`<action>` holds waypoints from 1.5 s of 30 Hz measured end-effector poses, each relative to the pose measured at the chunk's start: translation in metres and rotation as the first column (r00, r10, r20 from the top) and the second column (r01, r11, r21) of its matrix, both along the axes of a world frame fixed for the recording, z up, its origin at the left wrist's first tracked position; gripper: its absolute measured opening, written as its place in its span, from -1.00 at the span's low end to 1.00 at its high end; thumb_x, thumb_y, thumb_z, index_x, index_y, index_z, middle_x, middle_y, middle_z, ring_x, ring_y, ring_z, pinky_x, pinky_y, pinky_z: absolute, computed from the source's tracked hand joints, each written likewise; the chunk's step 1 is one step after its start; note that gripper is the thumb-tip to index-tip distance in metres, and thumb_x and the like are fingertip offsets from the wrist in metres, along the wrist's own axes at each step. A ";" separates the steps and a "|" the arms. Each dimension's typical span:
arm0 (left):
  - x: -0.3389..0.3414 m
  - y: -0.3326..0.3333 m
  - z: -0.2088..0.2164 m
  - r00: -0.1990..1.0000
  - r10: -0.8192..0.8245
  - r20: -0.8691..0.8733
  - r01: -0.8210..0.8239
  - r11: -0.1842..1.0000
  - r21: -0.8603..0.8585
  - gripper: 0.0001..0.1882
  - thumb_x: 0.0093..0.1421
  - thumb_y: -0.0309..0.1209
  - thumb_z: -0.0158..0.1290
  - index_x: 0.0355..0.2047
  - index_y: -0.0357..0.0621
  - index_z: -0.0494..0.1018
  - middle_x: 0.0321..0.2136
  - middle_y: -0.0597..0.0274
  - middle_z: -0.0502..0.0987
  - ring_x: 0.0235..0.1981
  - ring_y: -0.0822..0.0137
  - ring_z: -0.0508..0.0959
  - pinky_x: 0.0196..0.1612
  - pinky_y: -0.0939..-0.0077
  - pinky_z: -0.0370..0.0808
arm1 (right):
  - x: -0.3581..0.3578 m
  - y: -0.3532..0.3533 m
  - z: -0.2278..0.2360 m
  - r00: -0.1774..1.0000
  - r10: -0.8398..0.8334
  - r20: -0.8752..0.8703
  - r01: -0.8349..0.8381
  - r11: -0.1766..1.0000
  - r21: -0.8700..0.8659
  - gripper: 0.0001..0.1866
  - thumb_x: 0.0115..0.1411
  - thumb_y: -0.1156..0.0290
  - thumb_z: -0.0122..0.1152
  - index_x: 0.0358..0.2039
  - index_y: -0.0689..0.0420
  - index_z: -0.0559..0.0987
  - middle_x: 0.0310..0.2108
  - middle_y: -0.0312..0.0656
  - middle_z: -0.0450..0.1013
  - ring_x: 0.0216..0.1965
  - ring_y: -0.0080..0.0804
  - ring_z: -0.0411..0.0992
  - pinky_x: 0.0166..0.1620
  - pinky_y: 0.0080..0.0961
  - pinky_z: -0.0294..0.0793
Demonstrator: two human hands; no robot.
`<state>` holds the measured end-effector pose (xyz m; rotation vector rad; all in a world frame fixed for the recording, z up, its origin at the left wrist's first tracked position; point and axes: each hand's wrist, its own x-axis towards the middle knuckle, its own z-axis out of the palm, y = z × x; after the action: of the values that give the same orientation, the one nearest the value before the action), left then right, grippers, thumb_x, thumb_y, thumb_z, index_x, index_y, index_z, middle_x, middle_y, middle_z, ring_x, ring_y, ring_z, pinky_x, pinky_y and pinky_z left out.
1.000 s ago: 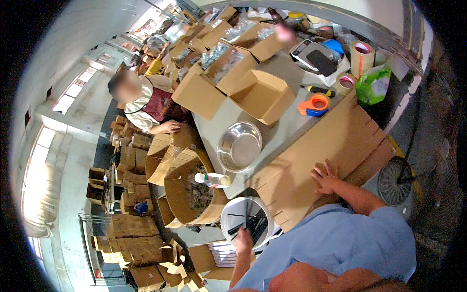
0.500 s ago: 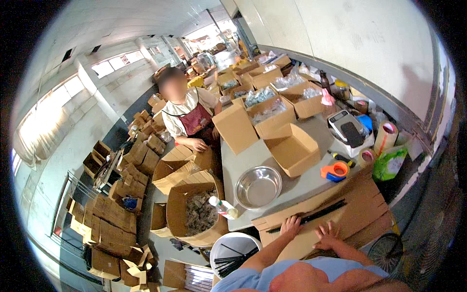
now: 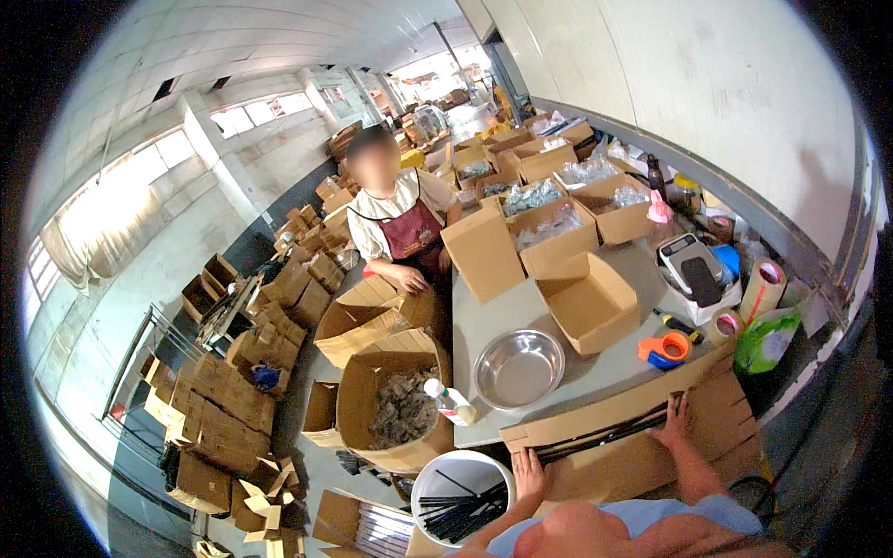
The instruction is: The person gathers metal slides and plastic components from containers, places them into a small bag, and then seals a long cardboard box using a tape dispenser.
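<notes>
A narrow bunch of thin black strips lies across a flattened brown cardboard sheet on the near part of the table. At the left end of the strips rests my left hand, its fingers stretched out flat on the cardboard. My right hand is at the opposite end, thumb and fingers spread, fingertips touching the strips there. Neither hand is closed around anything. Beside my left forearm, a white bucket holds more black strips.
Beyond the cardboard stand a steel bowl, an open carton, an orange-and-blue tape dispenser and a scale. A white bottle is by the table's left edge. Across the table's corner stands a person in an apron.
My hands have moved apart: the left toward the left end of the strips, the right up to their right end. The view has shifted, so the scene sits farther right.
</notes>
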<state>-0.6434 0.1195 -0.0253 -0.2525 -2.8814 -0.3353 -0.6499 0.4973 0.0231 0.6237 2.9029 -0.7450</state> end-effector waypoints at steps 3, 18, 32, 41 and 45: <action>0.005 -0.006 -0.004 0.999 0.021 -0.043 -0.014 0.988 0.156 -0.28 0.10 -0.20 0.00 0.17 -0.28 0.00 0.15 -0.15 0.08 0.19 -0.08 0.06 0.20 0.07 0.02 | -0.005 0.010 -0.014 0.999 0.016 -0.044 -0.020 0.995 -0.093 0.19 -0.30 -0.11 0.42 0.24 0.07 -0.07 0.29 0.08 -0.36 0.30 0.10 -0.35 0.23 0.11 -0.23; -0.001 -0.002 -0.007 0.999 -0.012 -0.038 0.020 0.974 0.225 -0.45 0.11 -0.34 -0.07 0.09 -0.36 0.16 0.12 -0.26 0.07 0.15 -0.22 0.09 0.17 0.06 0.12 | 0.006 -0.025 0.014 0.994 0.075 -0.076 -0.078 0.997 -0.027 -0.09 -0.03 0.21 0.23 0.22 0.26 -0.04 0.29 0.05 -0.31 0.29 0.07 -0.29 0.28 -0.14 -0.20; 0.007 -0.004 -0.014 0.992 -0.124 -0.009 0.124 0.991 0.049 -0.19 0.09 0.02 -0.08 0.17 -0.35 0.01 0.18 -0.36 -0.06 0.20 -0.27 -0.01 0.22 -0.06 -0.09 | 0.007 -0.020 0.012 0.981 0.137 0.138 -0.158 0.976 0.149 0.06 -0.02 -0.04 0.20 0.26 0.22 -0.19 0.30 0.05 -0.41 0.31 0.03 -0.37 0.27 -0.05 -0.25; -0.001 -0.010 0.031 0.976 -0.109 0.186 0.065 0.972 0.227 -0.07 -0.03 -0.09 0.11 0.19 -0.38 -0.07 0.21 -0.26 -0.09 0.22 -0.19 -0.06 0.21 0.05 0.00 | 0.001 -0.015 0.014 0.985 0.173 -0.024 -0.168 0.977 0.131 0.01 0.01 -0.02 0.18 0.26 0.17 -0.18 0.30 0.08 -0.37 0.29 0.12 -0.29 0.25 0.00 -0.18; 0.033 -0.007 0.032 0.988 0.058 0.143 -0.106 0.927 0.359 -0.10 -0.02 -0.10 0.10 0.22 -0.25 -0.07 0.22 -0.18 -0.07 0.26 -0.08 -0.08 0.22 0.01 -0.02 | 0.018 -0.044 0.018 0.852 0.376 -0.364 -0.328 0.926 0.187 -0.12 -0.06 0.18 0.21 0.22 0.20 0.04 0.27 0.17 -0.30 0.25 0.28 -0.24 0.20 0.17 -0.23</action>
<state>-0.6101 0.1125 0.0062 -0.0432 -2.8677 -0.8903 -0.6318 0.4528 0.0415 -0.0834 3.3017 -0.7190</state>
